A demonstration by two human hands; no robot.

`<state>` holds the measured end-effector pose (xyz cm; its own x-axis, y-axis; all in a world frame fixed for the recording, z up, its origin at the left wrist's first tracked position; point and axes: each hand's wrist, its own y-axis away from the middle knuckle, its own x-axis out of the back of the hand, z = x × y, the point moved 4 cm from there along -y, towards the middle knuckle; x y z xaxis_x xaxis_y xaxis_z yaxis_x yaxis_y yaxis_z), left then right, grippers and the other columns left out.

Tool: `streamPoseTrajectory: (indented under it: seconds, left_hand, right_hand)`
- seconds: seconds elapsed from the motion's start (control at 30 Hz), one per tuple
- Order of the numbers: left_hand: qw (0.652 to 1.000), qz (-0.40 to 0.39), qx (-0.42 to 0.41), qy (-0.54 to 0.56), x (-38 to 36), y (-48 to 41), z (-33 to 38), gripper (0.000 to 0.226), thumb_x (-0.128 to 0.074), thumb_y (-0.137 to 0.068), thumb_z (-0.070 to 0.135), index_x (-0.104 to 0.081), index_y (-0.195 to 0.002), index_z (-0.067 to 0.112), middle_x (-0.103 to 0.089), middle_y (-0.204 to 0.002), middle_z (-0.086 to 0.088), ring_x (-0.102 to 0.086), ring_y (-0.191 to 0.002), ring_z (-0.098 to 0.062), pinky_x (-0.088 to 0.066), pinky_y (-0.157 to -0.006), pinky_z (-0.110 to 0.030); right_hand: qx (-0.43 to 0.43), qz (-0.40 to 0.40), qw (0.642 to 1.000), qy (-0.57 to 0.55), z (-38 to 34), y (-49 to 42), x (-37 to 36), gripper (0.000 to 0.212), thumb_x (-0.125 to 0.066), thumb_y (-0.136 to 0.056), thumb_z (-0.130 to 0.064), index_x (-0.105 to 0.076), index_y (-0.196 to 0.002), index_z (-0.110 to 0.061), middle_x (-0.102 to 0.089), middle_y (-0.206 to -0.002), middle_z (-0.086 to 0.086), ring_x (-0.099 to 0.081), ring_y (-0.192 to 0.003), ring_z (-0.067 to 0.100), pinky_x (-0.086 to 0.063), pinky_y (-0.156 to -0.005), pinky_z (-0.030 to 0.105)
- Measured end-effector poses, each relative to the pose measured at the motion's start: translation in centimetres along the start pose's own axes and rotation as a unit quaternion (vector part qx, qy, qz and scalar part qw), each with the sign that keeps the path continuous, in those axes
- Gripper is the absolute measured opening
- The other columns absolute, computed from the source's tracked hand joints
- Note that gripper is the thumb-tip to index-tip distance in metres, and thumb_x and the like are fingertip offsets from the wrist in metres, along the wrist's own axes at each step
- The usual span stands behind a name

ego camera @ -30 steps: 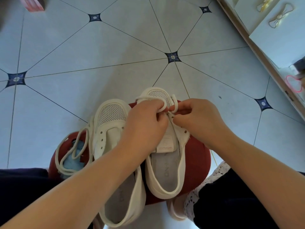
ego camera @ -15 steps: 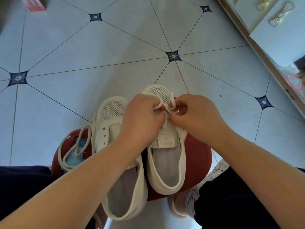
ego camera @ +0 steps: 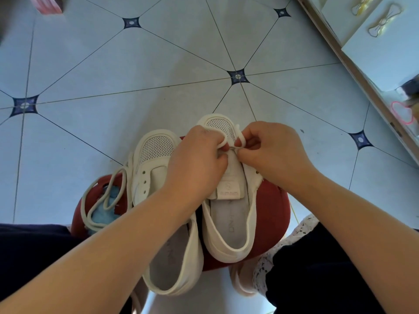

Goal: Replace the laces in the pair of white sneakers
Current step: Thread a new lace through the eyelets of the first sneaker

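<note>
A spare lace (ego camera: pixel 102 200) lay at nine o'clock of the left sneaker (ego camera: pixel 156 150). The left hand (ego camera: pixel 197 164) gripped a loop of the threaded lace (ego camera: pixel 223 141) at the toe eyelets of the right sneaker (ego camera: pixel 229 223). At its three o'clock, equally near, the right hand (ego camera: pixel 272 152) pinched the lace's end.

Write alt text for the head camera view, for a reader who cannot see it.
A person's left hand and right hand pinch a white lace at the toe end of a white sneaker. It sits beside a second, unlaced sneaker on a red stool, a loose lace alongside, over a pale tiled floor.
</note>
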<state>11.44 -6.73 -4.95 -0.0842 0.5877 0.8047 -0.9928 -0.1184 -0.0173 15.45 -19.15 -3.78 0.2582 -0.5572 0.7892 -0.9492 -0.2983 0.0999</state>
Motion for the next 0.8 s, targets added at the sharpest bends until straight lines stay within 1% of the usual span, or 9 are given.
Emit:
streamPoseTrajectory:
  seconds: [0.07, 0.13, 0.2, 0.3, 0.43, 0.53, 0.6, 0.73, 0.8]
  left_hand:
    - [1.0, 0.008, -0.012, -0.01, 0.0, 0.0, 0.2, 0.012, -0.058, -0.083, 0.023, -0.067, -0.085, 0.016, -0.053, -0.088, 0.001, -0.056, -0.082, -0.02, -0.044, -0.068, -0.031]
    - [0.999, 0.016, -0.022, -0.023, 0.0, 0.0, 0.3, 0.015, -0.057, -0.084, 0.025, -0.067, -0.082, 0.014, -0.054, -0.083, 0.0, -0.055, -0.078, -0.02, -0.044, -0.066, -0.032]
    - [0.999, 0.027, -0.023, -0.021, 0.1, -0.1, 0.2, 0.017, -0.057, -0.084, 0.025, -0.067, -0.077, 0.012, -0.058, -0.078, 0.0, -0.056, -0.074, -0.021, -0.045, -0.064, -0.033]
    - [0.999, 0.024, -0.014, -0.017, 0.0, -0.1, 0.0, 0.021, -0.058, -0.083, 0.027, -0.061, -0.068, 0.012, -0.053, -0.069, 0.003, -0.053, -0.069, -0.02, -0.039, -0.058, -0.03]
    - [0.999, 0.016, 0.039, 0.005, -0.1, -0.3, -0.2, 0.025, -0.062, -0.08, 0.034, -0.048, -0.061, 0.026, -0.047, -0.069, 0.009, -0.049, -0.07, -0.014, -0.032, -0.057, -0.027]
    - [0.995, 0.007, 0.091, 0.048, -0.1, -0.7, -0.5, 0.024, -0.065, -0.075, 0.036, -0.045, -0.064, 0.028, -0.051, -0.077, 0.008, -0.05, -0.074, -0.014, -0.031, -0.058, -0.027]
    - [0.993, -0.004, 0.107, 0.055, -0.2, -1.0, -0.7, 0.027, -0.065, -0.073, 0.033, -0.04, -0.065, 0.029, -0.052, -0.083, 0.005, -0.049, -0.075, -0.016, -0.03, -0.06, -0.027]
    - [0.992, -0.006, 0.113, 0.06, -0.3, -1.2, -0.6, 0.026, -0.064, -0.072, 0.023, -0.041, -0.063, 0.03, -0.053, -0.084, 0.004, -0.048, -0.074, -0.016, -0.028, -0.053, -0.026]
    - [0.993, -0.001, 0.102, 0.062, -0.2, -1.2, -0.6, 0.023, -0.064, -0.071, 0.019, -0.046, -0.062, 0.03, -0.054, -0.081, 0.005, -0.047, -0.072, -0.014, -0.029, -0.051, -0.021]
  right_hand:
    - [-0.005, -0.008, 1.0, -0.026, 0.4, -0.1, 0.1, 0.012, -0.069, -0.07, -0.013, -0.068, -0.081, -0.018, -0.068, -0.075, -0.006, -0.061, -0.07, 0.006, -0.045, -0.061, 0.014]
    - [-0.01, -0.019, 0.998, -0.059, 0.6, -0.2, 0.1, 0.019, -0.069, -0.07, -0.013, -0.065, -0.085, -0.025, -0.069, -0.074, -0.008, -0.061, -0.068, 0.0, -0.044, -0.059, 0.007]
    - [-0.014, -0.029, 0.996, -0.081, 0.7, -0.2, 0.2, 0.023, -0.07, -0.071, -0.013, -0.064, -0.088, -0.028, -0.069, -0.073, -0.009, -0.061, -0.066, -0.002, -0.042, -0.058, 0.004]
    - [-0.029, -0.036, 0.994, -0.1, 1.0, -0.2, 0.2, 0.02, -0.071, -0.07, -0.013, -0.066, -0.086, -0.025, -0.07, -0.073, -0.009, -0.062, -0.065, -0.003, -0.043, -0.057, 0.005]
    - [-0.027, -0.025, 0.992, -0.122, 1.0, -0.1, 0.2, 0.018, -0.068, -0.069, -0.009, -0.067, -0.079, -0.024, -0.068, -0.071, -0.01, -0.059, -0.06, -0.005, -0.042, -0.055, 0.004]
    - [-0.025, -0.029, 0.99, -0.136, 1.1, -0.1, 0.1, 0.019, -0.069, -0.07, -0.007, -0.066, -0.079, -0.024, -0.068, -0.074, -0.008, -0.059, -0.06, -0.004, -0.046, -0.059, 0.007]
    - [-0.018, -0.029, 0.991, -0.133, 1.1, -0.1, 0.0, 0.02, -0.069, -0.07, -0.008, -0.065, -0.079, -0.026, -0.068, -0.075, -0.009, -0.059, -0.062, -0.003, -0.046, -0.06, 0.007]
    - [0.005, -0.026, 0.993, -0.118, 0.9, -0.2, 0.0, 0.023, -0.07, -0.07, -0.009, -0.062, -0.077, -0.029, -0.067, -0.074, -0.008, -0.061, -0.064, 0.0, -0.046, -0.059, 0.007]
    - [0.007, -0.033, 0.992, -0.124, 0.9, -0.3, 0.1, 0.024, -0.071, -0.07, -0.009, -0.061, -0.078, -0.03, -0.067, -0.074, -0.006, -0.062, -0.065, 0.003, -0.048, -0.06, 0.011]
